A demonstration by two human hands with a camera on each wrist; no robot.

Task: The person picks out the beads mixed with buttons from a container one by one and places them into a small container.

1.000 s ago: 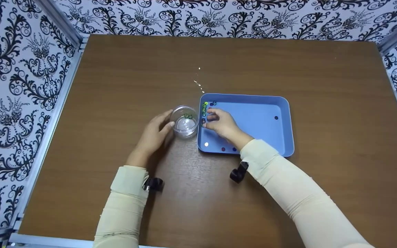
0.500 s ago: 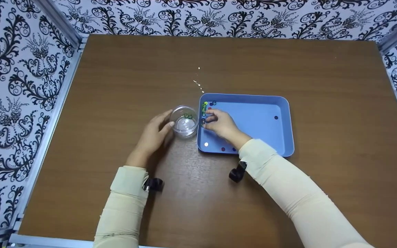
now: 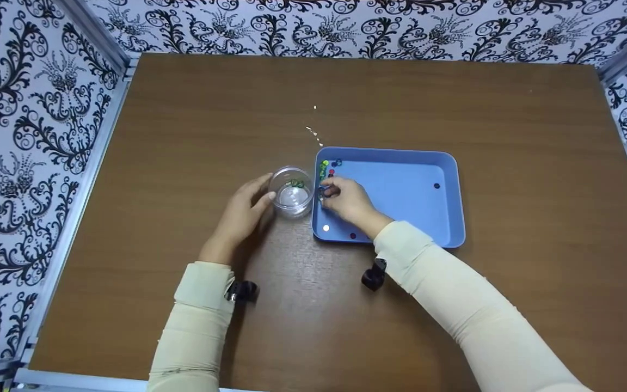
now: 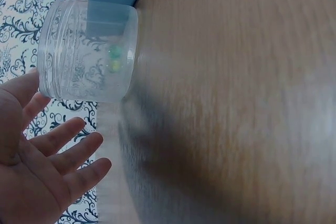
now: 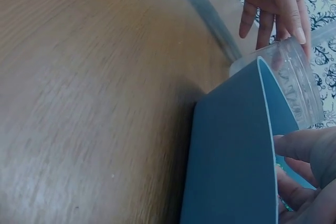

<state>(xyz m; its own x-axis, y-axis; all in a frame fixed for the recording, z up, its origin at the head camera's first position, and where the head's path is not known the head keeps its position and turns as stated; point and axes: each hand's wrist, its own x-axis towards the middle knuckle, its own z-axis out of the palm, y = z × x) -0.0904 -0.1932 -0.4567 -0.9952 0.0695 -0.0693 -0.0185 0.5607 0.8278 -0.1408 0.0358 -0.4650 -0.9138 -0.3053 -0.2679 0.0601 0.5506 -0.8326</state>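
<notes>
At the left of the tray stands a clear plastic jar (image 3: pixel 293 198) without a lid, a few green beads (image 3: pixel 296 184) inside it. My left hand (image 3: pixel 241 209) touches its rim with thumb and index finger; in the left wrist view the other fingers extend away from the jar (image 4: pixel 89 51). My right hand (image 3: pixel 350 200) reaches into the blue tray (image 3: pixel 400 179), fingers bent at the left wall among small shiny beads. A row of green beads (image 3: pixel 323 170) lies along that wall. Whether the right fingertips pinch a bead is hidden.
A red bead (image 3: pixel 331 172) and dark beads (image 3: pixel 337 163) lie in the tray's far left corner. One dark bead (image 3: pixel 436 185) sits at the right, a white one (image 3: pixel 326 228) near the front left. Pale specks (image 3: pixel 314 133) dot the wooden table (image 3: pixel 210 109) behind the tray.
My right hand has shifted slightly left and toward the front, its thumb and index fingertips drawing closer together. The red bead shows more clearly. My left hand and the jar have stayed put.
</notes>
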